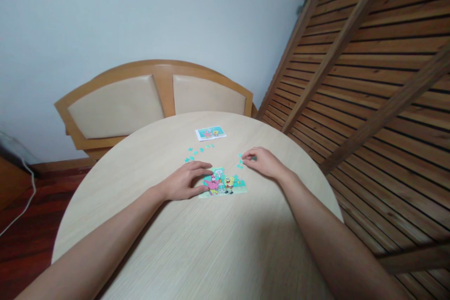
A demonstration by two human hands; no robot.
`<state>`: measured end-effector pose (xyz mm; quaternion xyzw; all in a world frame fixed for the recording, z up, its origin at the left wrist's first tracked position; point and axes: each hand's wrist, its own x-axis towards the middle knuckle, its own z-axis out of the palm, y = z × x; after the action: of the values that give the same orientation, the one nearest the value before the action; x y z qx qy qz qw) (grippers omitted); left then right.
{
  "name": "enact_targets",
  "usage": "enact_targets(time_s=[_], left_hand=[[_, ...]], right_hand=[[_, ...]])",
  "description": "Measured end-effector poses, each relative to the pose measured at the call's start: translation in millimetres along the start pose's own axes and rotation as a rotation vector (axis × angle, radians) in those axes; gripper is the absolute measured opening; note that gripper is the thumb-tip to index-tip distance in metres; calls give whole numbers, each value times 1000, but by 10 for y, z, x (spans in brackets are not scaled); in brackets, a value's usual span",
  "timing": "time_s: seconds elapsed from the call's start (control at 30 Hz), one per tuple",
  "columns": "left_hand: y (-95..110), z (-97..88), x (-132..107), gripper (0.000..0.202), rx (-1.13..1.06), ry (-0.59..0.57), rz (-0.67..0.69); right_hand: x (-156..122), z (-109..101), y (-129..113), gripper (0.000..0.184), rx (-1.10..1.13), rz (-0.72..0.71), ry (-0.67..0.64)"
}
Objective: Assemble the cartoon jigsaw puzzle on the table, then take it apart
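Note:
A partly joined jigsaw puzzle (230,186) with cartoon figures, one pink and one yellow, lies flat on the table. My left hand (184,180) rests at its left side, fingers stretched apart, with the fingertips over the puzzle's left edge. To the right of and beyond the puzzle, my right hand (262,161) has its thumb and index finger drawn together in a pinch. Small loose turquoise puzzle pieces (240,166) lie right beside those fingertips. Whether a piece is between them is too small to tell. More loose pieces (191,158) are scattered beyond my left hand.
A picture card (211,133) showing the same cartoon figures lies farther back on the round wooden table (211,243). Behind the table stands a padded wooden backrest (119,105) against the wall. A slatted wooden panel (369,79) leans at the right, and a white cable (30,197) hangs at the left.

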<state>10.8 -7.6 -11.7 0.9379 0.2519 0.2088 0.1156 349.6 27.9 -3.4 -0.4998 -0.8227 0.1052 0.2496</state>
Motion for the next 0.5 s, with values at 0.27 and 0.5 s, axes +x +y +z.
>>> enact_targets(time_s=[0.27, 0.5], left_hand=[[14, 28, 15, 45, 11, -24, 54], [5, 34, 3, 46, 28, -34, 50]], right_hand=[[-1, 41, -168, 22, -17, -4, -143], [-2, 60, -152, 15, 86, 43, -174]])
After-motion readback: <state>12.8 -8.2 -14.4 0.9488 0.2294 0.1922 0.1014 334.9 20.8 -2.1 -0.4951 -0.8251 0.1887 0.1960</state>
